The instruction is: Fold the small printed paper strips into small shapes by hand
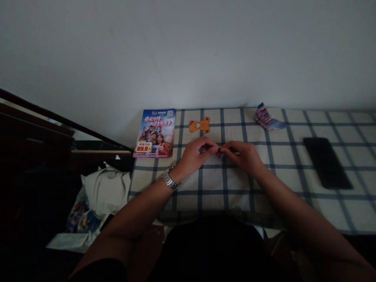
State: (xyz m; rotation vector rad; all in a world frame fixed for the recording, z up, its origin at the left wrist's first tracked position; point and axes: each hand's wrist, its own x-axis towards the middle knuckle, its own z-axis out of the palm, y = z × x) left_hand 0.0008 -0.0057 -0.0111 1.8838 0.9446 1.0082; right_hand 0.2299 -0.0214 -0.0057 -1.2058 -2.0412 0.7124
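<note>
Left hand (pixel 194 154) and right hand (pixel 244 154) meet over the checked worktop (pixel 235 196). Each grip has thumb and finger pinching one small red-and-blue piece (pixel 219 154), apparently printed paper, mostly hidden by the fingertips. It sits between the hands, just nearer the wearer than the bear cutout (pixel 200 125).

Risks, my judgement: uneven pull from the two sides could tear it; a loose pinch could let it slip or spring open. Dim light makes a crooked crease easy to miss. Creased printed sheet (pixel 268 119) lies near the wall, light enough for a sleeve or draught to shift.

Containers: pale bag (pixel 107 188), left of the worktop; colourful contents (pixel 89 221) show low down, too dark to identify.
</note>
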